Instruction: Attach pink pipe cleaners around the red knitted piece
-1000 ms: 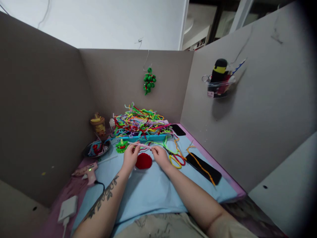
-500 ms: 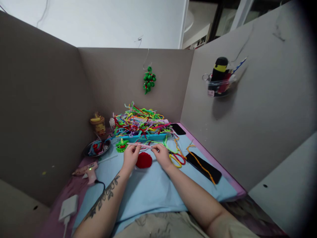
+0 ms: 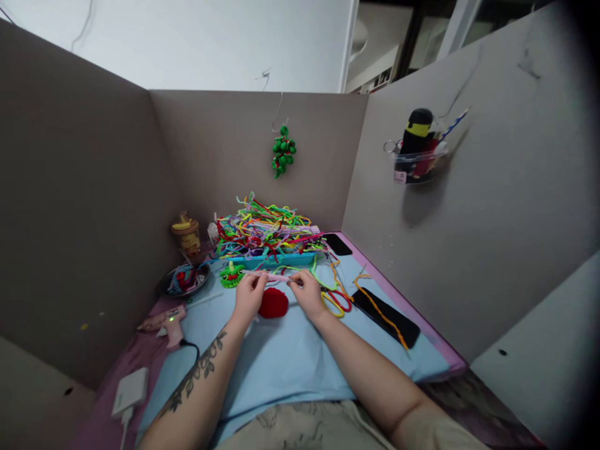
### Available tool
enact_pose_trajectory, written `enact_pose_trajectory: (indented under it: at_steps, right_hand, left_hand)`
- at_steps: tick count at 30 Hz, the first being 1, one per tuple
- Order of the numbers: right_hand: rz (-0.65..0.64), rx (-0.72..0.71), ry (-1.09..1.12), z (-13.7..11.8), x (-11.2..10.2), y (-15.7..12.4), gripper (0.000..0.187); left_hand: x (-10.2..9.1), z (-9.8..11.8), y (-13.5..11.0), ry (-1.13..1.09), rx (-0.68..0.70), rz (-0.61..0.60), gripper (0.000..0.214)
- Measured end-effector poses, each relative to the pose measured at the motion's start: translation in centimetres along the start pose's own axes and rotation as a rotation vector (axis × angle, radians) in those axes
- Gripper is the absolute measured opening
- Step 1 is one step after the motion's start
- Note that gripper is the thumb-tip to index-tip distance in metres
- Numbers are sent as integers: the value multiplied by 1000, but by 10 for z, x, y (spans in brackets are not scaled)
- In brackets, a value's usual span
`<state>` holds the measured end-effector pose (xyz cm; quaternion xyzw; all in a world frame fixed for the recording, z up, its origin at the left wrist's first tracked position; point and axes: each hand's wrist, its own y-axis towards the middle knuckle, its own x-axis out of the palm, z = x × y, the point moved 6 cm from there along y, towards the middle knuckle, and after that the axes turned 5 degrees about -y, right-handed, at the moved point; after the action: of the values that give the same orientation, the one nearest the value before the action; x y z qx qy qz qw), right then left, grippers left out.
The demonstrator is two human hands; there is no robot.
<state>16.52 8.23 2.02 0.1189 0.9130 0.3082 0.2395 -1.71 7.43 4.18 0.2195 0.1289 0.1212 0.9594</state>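
Stretched roughly level between my two hands is a pale pink pipe cleaner (image 3: 277, 277). My left hand (image 3: 248, 295) pinches its left part between thumb and fingers, and my right hand (image 3: 307, 294) pinches the right end. Just below the strand, a round, fuzzy dark red piece (image 3: 273, 304) lies between the hands. Beside my left hand sits a bright green fuzzy figure (image 3: 230, 274) with an eye and a red part. Scissors with yellow and red handles (image 3: 344, 300) lie right of my right hand.
Behind the hands, a blue tray (image 3: 295, 259) holds a heap of colourful pipe cleaners (image 3: 267, 228). At left are a dark bowl (image 3: 204, 279), a pink glue gun (image 3: 172, 325) and a white adapter (image 3: 130, 394). A black phone (image 3: 398, 326) with an orange strand lies right. Grey panels enclose the table.
Both hands keep their pinch on the pink pipe cleaner and have hardly moved. The whole view has shifted very slightly.
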Motion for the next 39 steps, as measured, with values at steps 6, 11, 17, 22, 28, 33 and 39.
enact_pose_trajectory:
  at_steps: [6, 11, 17, 22, 28, 33, 39]
  right_hand:
    - [-198, 3, 13, 2, 19, -3, 16]
    - [-234, -37, -28, 3, 21, -2, 21]
    - [-86, -12, -58, 5, 8, 1, 20]
    - [-53, -5, -67, 5, 5, 1, 20]
    - [-45, -7, -54, 2, 4, -1, 16]
    - [-39, -12, -21, 0, 3, -1, 14]
    - [-1, -9, -15, 3, 1, -1, 12]
  left_hand:
    - [0, -1, 3, -69, 12, -45, 26]
    - [2, 1, 2, -72, 37, -80, 27]
    - [5, -10, 2, -82, -17, -109, 36]
    - [4, -7, 2, -44, -28, -82, 31]
    - [4, -5, 2, -35, -36, -64, 30]
    - [6, -7, 1, -30, -31, -104, 31]
    - [6, -4, 0, -18, -24, -97, 30]
